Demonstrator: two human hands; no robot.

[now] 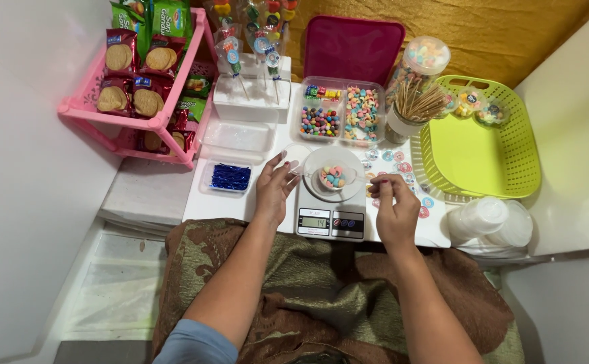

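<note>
A small digital kitchen scale [331, 222] stands at the table's front edge. On its round pan sits a clear little cup [335, 178] holding several pastel candies. My left hand [273, 189] rests just left of the scale, fingers spread and close to a small clear lid [297, 154]. My right hand [394, 204] hovers right of the scale with thumb and fingers pinched together; whether something small is between them is not clear. Round stickers [402, 166] lie under and beyond it.
A clear divided box of coloured candies [340, 112] and a pink lid [352, 48] lie behind the scale. A candy jar [418, 62], wooden skewers [417, 102], green basket [488, 145], stacked clear cups [490, 221], pink snack rack [147, 81], blue twist ties [230, 176] surround it.
</note>
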